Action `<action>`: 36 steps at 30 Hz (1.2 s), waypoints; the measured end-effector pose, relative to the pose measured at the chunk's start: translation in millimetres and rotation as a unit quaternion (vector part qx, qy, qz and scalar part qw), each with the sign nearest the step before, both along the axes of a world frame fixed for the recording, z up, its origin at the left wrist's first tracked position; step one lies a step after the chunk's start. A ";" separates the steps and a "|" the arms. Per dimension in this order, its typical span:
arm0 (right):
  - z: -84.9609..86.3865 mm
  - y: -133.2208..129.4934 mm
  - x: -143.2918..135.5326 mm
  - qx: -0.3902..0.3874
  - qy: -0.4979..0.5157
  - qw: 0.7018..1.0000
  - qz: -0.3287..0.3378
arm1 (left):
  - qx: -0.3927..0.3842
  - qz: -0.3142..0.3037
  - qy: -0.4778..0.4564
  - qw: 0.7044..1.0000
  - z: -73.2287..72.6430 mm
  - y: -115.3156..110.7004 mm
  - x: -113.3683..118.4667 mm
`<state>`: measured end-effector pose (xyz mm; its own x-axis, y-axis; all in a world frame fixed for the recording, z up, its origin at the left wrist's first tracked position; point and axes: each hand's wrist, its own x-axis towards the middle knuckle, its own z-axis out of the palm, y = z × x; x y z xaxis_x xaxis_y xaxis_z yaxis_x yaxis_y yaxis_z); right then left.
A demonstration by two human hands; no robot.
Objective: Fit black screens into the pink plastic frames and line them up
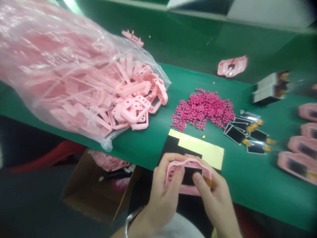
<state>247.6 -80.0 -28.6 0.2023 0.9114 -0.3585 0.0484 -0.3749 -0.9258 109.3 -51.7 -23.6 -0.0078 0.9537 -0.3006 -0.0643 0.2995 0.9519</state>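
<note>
Between my two hands is a pink plastic shell [189,190] with a dark display screen [190,177] lying inside it. My left hand [167,188] wraps round the shell's left end, its thumb pressed near the screen's left edge. On the right side my right hand [213,191] grips the shell, thumb at the screen's right edge. An orange ribbon cable [208,181] shows beside the right thumb. Just beyond the hands lies a black sheet [170,147] with a yellow sheet [205,148] on it. Both hands' fingertips behind the shell are partly hidden.
A clear bag [74,66] spills pink shells [135,110] at left. Small magenta parts [205,107] form a pile mid-table. Loose screens [236,132], a screen stack [268,87] and shells with screens [299,165] lie right. A cardboard box [91,195] stands below the green table's edge.
</note>
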 end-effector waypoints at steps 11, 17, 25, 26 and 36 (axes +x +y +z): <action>-18.4 111.4 30.9 0.119 -0.541 0.833 -0.003 | -0.084 0.039 -0.023 0.995 -3.7 22.8 -4.8; -30.9 93.9 47.2 0.141 -0.550 0.823 0.032 | -0.093 -0.013 -0.063 0.994 -6.3 25.8 -7.3; 17.3 61.2 24.5 0.187 -0.349 0.917 -0.058 | -0.053 0.004 -0.087 0.995 -16.0 25.8 -1.3; 23.9 53.3 15.0 0.197 -0.322 0.925 -0.048 | -0.058 0.009 -0.097 0.994 -16.8 23.9 1.0; 5.8 33.0 -34.0 0.271 -0.445 0.849 -0.091 | -0.079 0.020 -0.156 0.984 -5.3 2.7 18.0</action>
